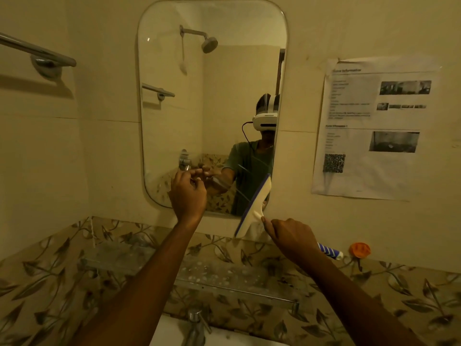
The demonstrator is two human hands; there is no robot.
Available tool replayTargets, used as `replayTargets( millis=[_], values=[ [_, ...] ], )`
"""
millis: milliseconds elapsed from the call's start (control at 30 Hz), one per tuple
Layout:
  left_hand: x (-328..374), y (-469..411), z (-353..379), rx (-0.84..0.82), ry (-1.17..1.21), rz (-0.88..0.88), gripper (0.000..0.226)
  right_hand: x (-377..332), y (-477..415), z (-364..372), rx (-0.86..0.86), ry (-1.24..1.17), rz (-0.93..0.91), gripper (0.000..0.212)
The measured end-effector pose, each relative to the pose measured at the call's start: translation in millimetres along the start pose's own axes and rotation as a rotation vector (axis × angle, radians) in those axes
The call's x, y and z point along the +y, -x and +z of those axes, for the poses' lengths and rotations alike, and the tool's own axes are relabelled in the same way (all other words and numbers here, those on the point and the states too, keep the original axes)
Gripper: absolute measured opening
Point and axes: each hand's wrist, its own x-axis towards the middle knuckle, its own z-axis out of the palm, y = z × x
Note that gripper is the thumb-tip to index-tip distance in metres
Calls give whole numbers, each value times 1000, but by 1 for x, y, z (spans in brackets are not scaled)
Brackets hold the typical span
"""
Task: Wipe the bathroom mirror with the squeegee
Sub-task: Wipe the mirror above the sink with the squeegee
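A tall mirror (194, 101) with rounded corners hangs on the wall ahead. My right hand (291, 238) grips the handle of a white squeegee (254, 208) with a blue blade edge. The blade stands tilted against the mirror's lower right corner, partly past its edge. The handle's blue-and-white end sticks out behind my fist. My left hand (188, 193) is raised at the mirror's lower middle, fingers curled together near the glass. Whether it pinches something small I cannot tell.
A glass shelf (199, 273) runs below the mirror above a tap (195, 325) and basin. A towel bar (37, 52) is fixed on the left wall. A printed paper sheet (374, 128) and an orange hook (359, 249) are on the right wall.
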Motion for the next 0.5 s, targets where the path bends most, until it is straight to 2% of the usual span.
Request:
replayTargets(
  millis=[167,333,467,500],
  values=[
    [-9,12,-9,-7,8,-44,17,9,13,10,11,-24,15,50],
    [-17,19,-24,-12,7,-79,17,18,35,25,4,-96,105,53],
    [-16,21,-26,-33,36,-103,16,13,43,21,82,-94,65,82],
    [-16,21,-26,-39,39,-104,17,9,41,18,85,-100,43,83]
  ],
)
